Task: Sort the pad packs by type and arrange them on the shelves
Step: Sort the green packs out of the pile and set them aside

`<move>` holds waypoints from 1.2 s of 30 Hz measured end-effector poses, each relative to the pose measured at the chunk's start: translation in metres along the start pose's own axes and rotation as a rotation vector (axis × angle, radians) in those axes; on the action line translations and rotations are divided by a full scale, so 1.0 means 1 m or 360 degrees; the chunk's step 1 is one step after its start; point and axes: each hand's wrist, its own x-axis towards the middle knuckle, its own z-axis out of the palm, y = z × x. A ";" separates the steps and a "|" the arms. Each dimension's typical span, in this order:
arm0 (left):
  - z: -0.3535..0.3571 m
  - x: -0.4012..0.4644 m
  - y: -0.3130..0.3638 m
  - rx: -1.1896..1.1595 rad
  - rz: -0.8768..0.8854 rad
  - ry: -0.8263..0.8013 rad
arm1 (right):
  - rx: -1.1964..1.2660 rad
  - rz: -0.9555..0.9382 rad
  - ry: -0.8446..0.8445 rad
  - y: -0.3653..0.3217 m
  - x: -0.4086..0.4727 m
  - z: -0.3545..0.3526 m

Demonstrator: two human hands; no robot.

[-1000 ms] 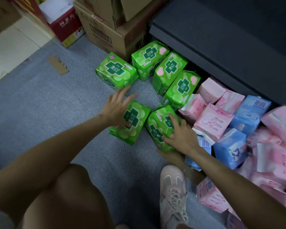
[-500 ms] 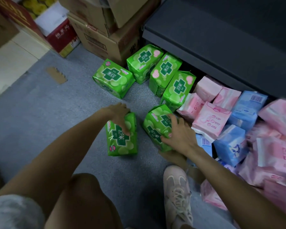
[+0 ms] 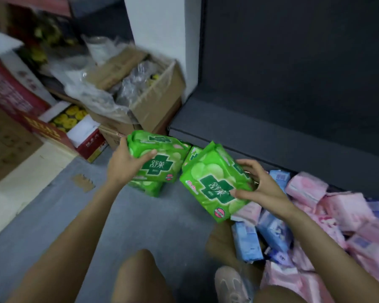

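Left hand (image 3: 124, 164) grips one green pack (image 3: 160, 158); right hand (image 3: 259, 189) grips another green pack (image 3: 214, 182), both raised above the grey floor (image 3: 153, 224). Pink and blue packs (image 3: 315, 215) lie heaped below the dark shelf (image 3: 271, 132).

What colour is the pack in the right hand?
Bright green with a dark green cross, seen in the head view: pad pack gripped by the right hand.

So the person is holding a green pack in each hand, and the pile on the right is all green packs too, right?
Not quite. The head view shows the left hand and right hand each gripping a green pack, but the pile on the right is pink and blue.
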 end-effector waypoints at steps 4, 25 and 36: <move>-0.027 0.004 0.086 -0.0424 0.0357 0.0118 | -0.0182 -0.0273 0.0049 -0.070 -0.019 -0.053; -0.064 0.026 0.513 -0.0774 0.1647 0.0265 | -0.0787 -0.1288 0.0983 -0.325 -0.091 -0.290; -0.025 0.106 0.656 -0.0772 0.1476 -0.0102 | -0.1200 -0.1127 0.1170 -0.396 -0.039 -0.406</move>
